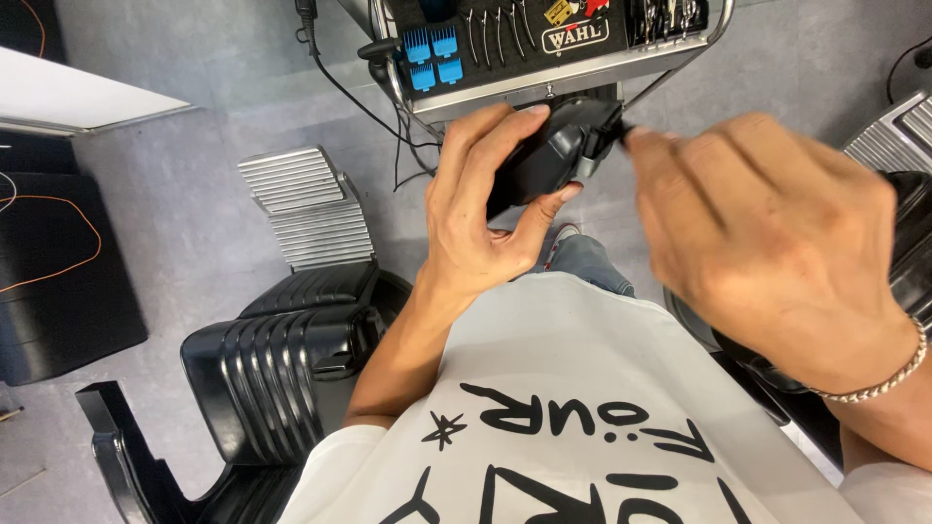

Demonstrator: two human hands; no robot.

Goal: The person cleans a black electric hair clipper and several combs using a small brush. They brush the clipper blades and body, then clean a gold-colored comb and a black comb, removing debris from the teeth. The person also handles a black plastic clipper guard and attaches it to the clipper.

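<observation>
Right hand (777,243), nearest the lens, pinches the blade end of a black hair clipper (553,155) gripped in the left hand (485,213) above a barber chair (282,359); work on the blade looks underway, unfinished.

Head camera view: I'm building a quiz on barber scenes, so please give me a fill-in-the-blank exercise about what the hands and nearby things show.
1. The left hand grips a black hair ____.
2. The right hand wears a silver ____ at its wrist.
3. The comb guards on the metal tray are coloured ____.
4. Left of the person stands a black barber ____ with a ribbed metal footrest.

Missing words: clipper; bracelet; blue; chair
</observation>
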